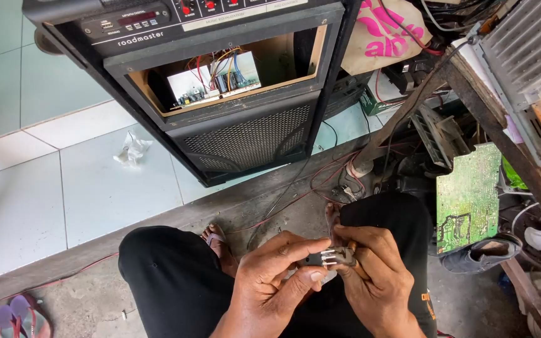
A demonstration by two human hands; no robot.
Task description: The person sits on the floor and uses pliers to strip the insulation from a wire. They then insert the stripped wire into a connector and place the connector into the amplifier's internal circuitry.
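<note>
Held part: a small black component with bright metal prongs (332,256), pinched between both hands above the person's lap, low in the centre of the head view.
Left hand: the left hand (277,278) is closed on the component from the left; index finger laid over the top, thumb pressing from below.
Right hand: the right hand (377,275) is closed around the component's right end; fingers curled over it, and a thin brownish stick-like piece shows under the fingers. Its kind cannot be told.
Hands, relation: together, touching at the component.
Legs: black trousers (176,275) on both knees, which are spread to either side of the hands; a bare foot in a sandal (215,238) shows between them.
Wires: thin red and black wires (295,194) run across the grey concrete floor, from just ahead of the knees toward the cabinet.
Cabinet: a large black speaker cabinet with a mesh grille (245,141) stands tilted on pale floor tiles (95,188), well ahead of the hands. Its upper bay is open, showing a circuit board with coloured wiring (220,78).
Right side: a green printed circuit board (468,194) leans on edge near the right knee, beneath a wooden bench leg (502,131).
Left edge: purple flip-flops (20,319) lie on the floor; crumpled clear plastic (133,149) lies on the tiles.
</note>
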